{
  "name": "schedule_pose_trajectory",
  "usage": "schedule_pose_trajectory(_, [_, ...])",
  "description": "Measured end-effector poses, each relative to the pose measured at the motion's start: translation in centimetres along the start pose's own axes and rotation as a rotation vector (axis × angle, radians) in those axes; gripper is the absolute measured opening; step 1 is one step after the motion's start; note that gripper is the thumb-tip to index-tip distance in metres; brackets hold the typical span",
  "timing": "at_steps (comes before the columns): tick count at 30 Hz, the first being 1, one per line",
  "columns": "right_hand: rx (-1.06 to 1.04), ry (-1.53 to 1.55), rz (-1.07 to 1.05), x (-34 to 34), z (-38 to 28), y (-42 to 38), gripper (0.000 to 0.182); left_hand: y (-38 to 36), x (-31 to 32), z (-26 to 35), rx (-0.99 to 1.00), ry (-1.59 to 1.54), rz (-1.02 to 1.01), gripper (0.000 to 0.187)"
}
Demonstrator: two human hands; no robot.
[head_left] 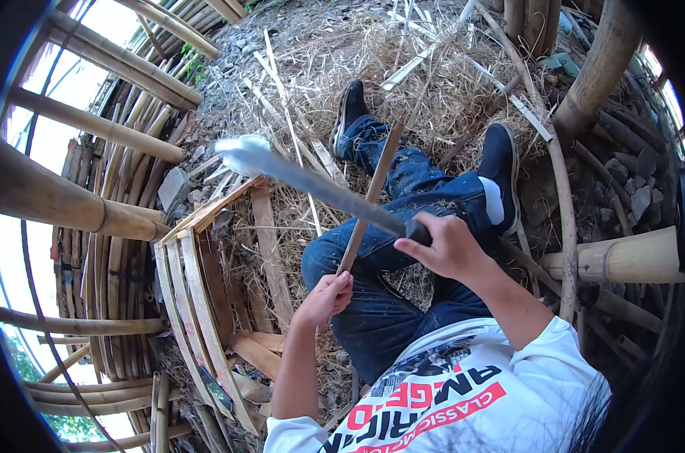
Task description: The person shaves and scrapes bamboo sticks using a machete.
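Taking twelve o'clock as straight ahead, we had our right hand [449, 245] closed round the dark handle [418, 232] of a long, straight knife with a grey metal blade [316, 189], its blade pointing to ten o'clock. Our left hand [326, 300] gripped the near end of a narrow, flat brown strip [380, 174], bamboo by the look of it, which ran towards one o'clock above our blue denim jeans [372, 294]. The blade crossed over the strip beyond our left fingers; whether it touched, we could not tell. We judged the step in hand to be trimming or shaving the strip. The next move called for a steady left grip, the blade set flat along the strip, and a stroke aimed away from fingers and thighs. Pale, curly shavings [323, 75] lay thick at twelve o'clock, past our feet, and a slatted crate of pale wood [201, 283] stood at nine o'clock from our left hand.
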State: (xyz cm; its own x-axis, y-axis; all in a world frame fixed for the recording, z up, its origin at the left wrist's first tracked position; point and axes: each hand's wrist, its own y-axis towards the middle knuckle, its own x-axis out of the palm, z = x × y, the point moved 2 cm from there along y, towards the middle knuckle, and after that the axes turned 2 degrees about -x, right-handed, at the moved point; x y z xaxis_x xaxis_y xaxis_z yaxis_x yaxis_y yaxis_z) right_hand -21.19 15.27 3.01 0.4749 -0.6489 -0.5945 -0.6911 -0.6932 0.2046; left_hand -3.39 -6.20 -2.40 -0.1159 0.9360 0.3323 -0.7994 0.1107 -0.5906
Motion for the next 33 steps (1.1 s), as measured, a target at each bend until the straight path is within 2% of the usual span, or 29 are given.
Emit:
schedule_pose_trajectory(2, [0.029, -0.073, -0.084, 0.3, -0.3, -0.3, 0.062, 0.1, -0.2, -0.4, 0.001, 0.017, 0.012, 0.038])
schedule_pose_trajectory(4, [-0.046, -0.226, -0.17, 1.0, -0.4, -0.6, 0.063, 0.0, 0.1, -0.4, 0.005, 0.029, 0.027, 0.036])
schedule_pose_trajectory(7, [-0.127, -0.328, -0.15, 1.0, 0.1, -0.2, 0.063, -0.2, 0.9, 0.0, -0.04, 0.118, 0.131, 0.028])
schedule_pose_trajectory(9, [-0.183, -0.417, -0.13, 1.1, 0.8, 0.2, 0.062, -0.2, 1.4, 0.5, 0.009, 0.191, 0.188, 0.023])
schedule_pose_trajectory(10, [-0.183, -0.419, -0.131, 1.0, 1.2, 0.3, 0.062, -0.4, 1.4, 0.5, 0.01, 0.189, 0.187, 0.023])
schedule_pose_trajectory(12, [-0.306, -0.511, -0.096, 0.6, 1.6, 0.8, 0.062, -0.6, 1.3, 0.8, 0.09, 0.467, 0.207, 0.028])
schedule_pose_trajectory(23, [-0.47, -0.608, -0.052, -0.9, 2.5, 2.6, 0.057, -0.7, 0.3, 0.4, 0.132, 0.445, 0.107, 0.034])
schedule_pose_trajectory(26, [-0.359, -0.614, 0.05, -3.1, 4.2, 3.7, 0.055, -1.1, -0.1, -0.1, 0.1, 0.403, 0.091, 0.036])
schedule_pose_trajectory(28, [-0.085, -0.648, 0.106, -5.7, 6.1, 5.1, 0.057, -1.4, -0.5, -0.3, 0.079, 0.368, 0.084, 0.037])
schedule_pose_trajectory(29, [-0.085, -0.656, 0.107, -6.8, 7.2, 5.6, 0.057, -1.4, -0.7, -0.3, 0.08, 0.37, 0.065, 0.038])
schedule_pose_trajectory(31, [0.14, -0.576, 0.16, -8.9, 9.7, 6.2, 0.058, -1.2, -0.4, -0.3, 0.092, 0.381, 0.035, 0.039])
schedule_pose_trajectory(33, [0.197, -0.602, 0.168, -9.8, 11.0, 5.4, 0.057, -1.2, -0.2, -0.3, 0.142, 0.398, 0.037, 0.038])
